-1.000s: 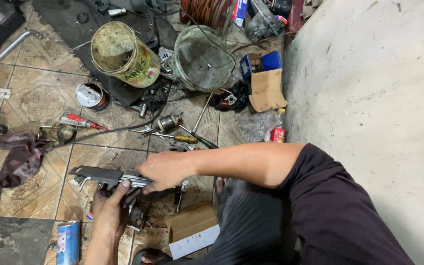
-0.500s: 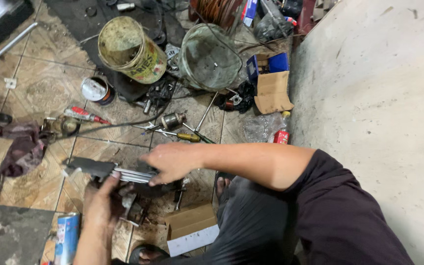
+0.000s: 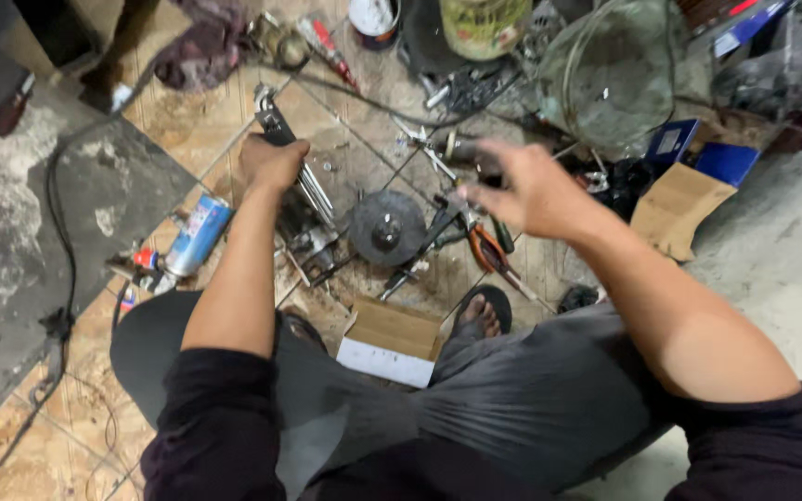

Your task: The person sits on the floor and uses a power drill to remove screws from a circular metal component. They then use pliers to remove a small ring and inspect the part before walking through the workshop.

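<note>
Two bare hands work over a cluttered tiled floor [image 3: 187, 139] in the head view, the only one I have. My left hand [image 3: 273, 162] is wrapped around a long dark metal tool with a bundle of bright steel rods [image 3: 303, 181]; its fingers are clamped on the bar near the upper end, which points up and left across the tiles. The lower end of the bar runs down beside a round dark grey metal disc with a hub at its centre [image 3: 387, 225], lying flat on the floor just to its right.

My right hand [image 3: 523, 190] hovers above the floor with its fingers spread loosely and holding nothing; it is blurred, so I cannot tell finer detail. Below it lie orange-handled pliers [image 3: 489, 250], close to the disc's right edge and apart from the hand.

To the left of my left forearm a blue and silver spray can [image 3: 197, 234] lies on its side. Between my knees sits an open brown cardboard box with a white side [image 3: 392, 341], and a bare foot in a black sandal [image 3: 480, 315] rests just right of it. Farther up the frame stand a dented yellowish metal bucket [image 3: 485, 26] and a clear glass bowl [image 3: 616, 79], with a torn piece of brown cardboard [image 3: 679, 209] at the right.
</note>
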